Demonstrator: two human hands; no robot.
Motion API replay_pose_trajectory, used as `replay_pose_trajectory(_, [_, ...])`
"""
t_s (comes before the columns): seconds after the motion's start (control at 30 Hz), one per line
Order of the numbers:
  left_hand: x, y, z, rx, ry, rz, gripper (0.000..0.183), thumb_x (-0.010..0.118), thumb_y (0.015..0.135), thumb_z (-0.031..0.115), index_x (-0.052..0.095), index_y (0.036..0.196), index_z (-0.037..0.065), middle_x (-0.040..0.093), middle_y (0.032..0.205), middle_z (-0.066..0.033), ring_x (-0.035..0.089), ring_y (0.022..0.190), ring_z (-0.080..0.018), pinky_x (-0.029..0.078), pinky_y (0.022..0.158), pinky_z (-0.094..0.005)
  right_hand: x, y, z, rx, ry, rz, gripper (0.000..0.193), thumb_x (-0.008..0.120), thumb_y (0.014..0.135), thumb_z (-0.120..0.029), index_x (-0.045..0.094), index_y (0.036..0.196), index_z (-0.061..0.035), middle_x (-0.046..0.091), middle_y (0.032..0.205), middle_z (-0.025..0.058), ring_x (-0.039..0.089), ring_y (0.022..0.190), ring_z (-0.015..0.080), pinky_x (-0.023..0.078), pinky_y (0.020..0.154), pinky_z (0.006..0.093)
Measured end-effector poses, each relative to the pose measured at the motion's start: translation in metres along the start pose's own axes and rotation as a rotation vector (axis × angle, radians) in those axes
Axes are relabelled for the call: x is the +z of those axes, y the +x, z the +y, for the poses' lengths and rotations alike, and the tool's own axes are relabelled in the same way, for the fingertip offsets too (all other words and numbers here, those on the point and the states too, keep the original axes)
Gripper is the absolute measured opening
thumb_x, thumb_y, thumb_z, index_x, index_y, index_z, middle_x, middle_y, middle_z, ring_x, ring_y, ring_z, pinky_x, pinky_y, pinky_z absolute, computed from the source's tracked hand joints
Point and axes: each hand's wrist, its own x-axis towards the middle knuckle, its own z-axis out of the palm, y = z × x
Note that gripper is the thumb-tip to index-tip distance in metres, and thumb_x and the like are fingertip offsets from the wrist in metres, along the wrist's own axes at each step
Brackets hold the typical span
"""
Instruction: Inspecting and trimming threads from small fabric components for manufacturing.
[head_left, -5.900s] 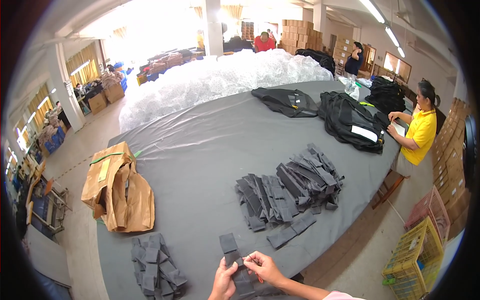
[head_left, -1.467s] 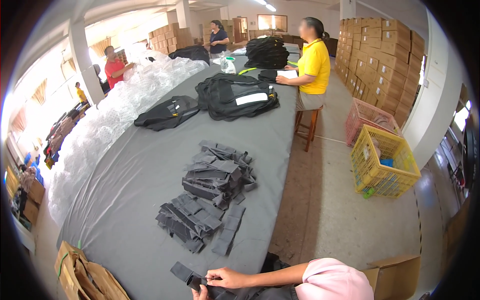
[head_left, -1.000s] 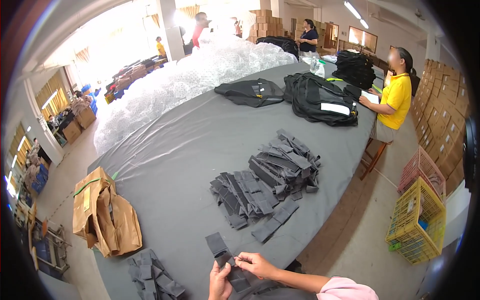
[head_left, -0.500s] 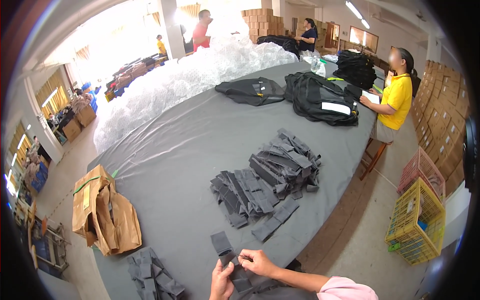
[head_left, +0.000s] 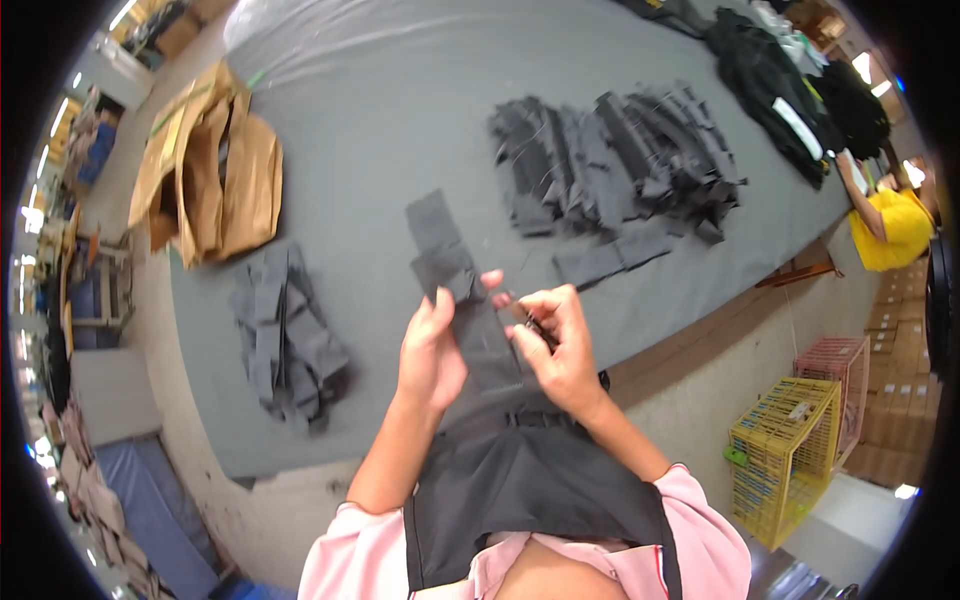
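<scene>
"How do the hands stand?"

"Raised in front of the chest, a worker's left hand (head_left: 432, 350) turns its palm inward, the thumb upright on a dark grey fabric strip (head_left: 445, 270) and fingertips showing past the far edge. That grip is narrow, closed on the cloth."

"And the right?"

"Just beside it, the right hand (head_left: 562, 350) curls around a small dark tool (head_left: 541, 326), its thumb and forefinger angled toward the strip. Blur hides whether the tool touches the cloth."

"The arms?"

"Both forearms rise from pink sleeves (head_left: 705, 525) at the lower edge, slanting inward across the sides of a black apron (head_left: 540, 485)."

"Where exactly is the strip?"

"Between the hands, over the near part of a grey-covered table (head_left: 370, 150), its lower end reaching toward the apron. A pile of similar strips (head_left: 285, 340) lies to the left, below a brown paper bag (head_left: 255, 185); a larger heap (head_left: 620, 165) lies to the right, with a single strip (head_left: 612, 258) just beside it."
</scene>
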Motion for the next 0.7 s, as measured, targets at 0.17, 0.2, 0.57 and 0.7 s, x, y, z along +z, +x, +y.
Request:
replay_pose_trajectory(0.17, [-0.019, -0.007, -0.006, 0.027, 0.064, 0.037, 0.044, 0.040, 0.093, 0.035, 0.043, 0.119, -0.001, 0.050, 0.121, -0.0157, 0.052, 0.107, -0.0249, 0.047, 0.088, -0.0399, 0.007, 0.002, -0.008, -0.046, 0.027, -0.089, 0.025, 0.065, 0.074, 0.001, 0.054, 0.097, 0.0004, 0.044, 0.090, 0.0065, 0.051, 0.074, 0.0127, 0.045, 0.064, 0.0239])
replay_pose_trajectory(0.2, [-0.021, -0.007, -0.007, 0.028, 0.063, 0.043, 0.044, 0.040, 0.093, 0.035, 0.043, 0.119, -0.001, 0.050, 0.121, -0.0157, 0.052, 0.107, -0.0249, 0.047, 0.088, -0.0399, 0.008, 0.004, -0.012, -0.077, 0.021, -0.099, 0.025, 0.065, 0.074, 0.001, 0.055, 0.097, 0.0004, 0.044, 0.090, 0.0065, 0.051, 0.074, 0.0127, 0.045, 0.064, 0.0238])
replay_pose_trajectory(0.57, [-0.015, -0.011, -0.015, -0.039, 0.078, 0.062, 0.048, 0.040, 0.093, 0.036, 0.044, 0.118, -0.005, 0.052, 0.119, -0.0144, 0.054, 0.104, -0.0216, 0.046, 0.089, -0.0366, 0.010, 0.000, -0.010, 0.014, 0.032, -0.043, 0.024, 0.065, 0.073, 0.003, 0.059, 0.096, 0.0001, 0.048, 0.087, 0.0053, 0.051, 0.071, 0.0108, 0.046, 0.062, 0.0224])
replay_pose_trajectory(0.7, [-0.015, -0.009, -0.017, -0.052, 0.073, 0.061, 0.048, 0.040, 0.093, 0.037, 0.044, 0.118, -0.005, 0.052, 0.118, -0.0140, 0.054, 0.104, -0.0211, 0.045, 0.089, -0.0362, 0.011, 0.000, -0.007, 0.104, 0.202, -0.011, 0.020, 0.063, 0.075, 0.006, 0.059, 0.094, 0.0008, 0.047, 0.089, 0.0048, 0.053, 0.068, 0.0095, 0.046, 0.059, 0.0208])
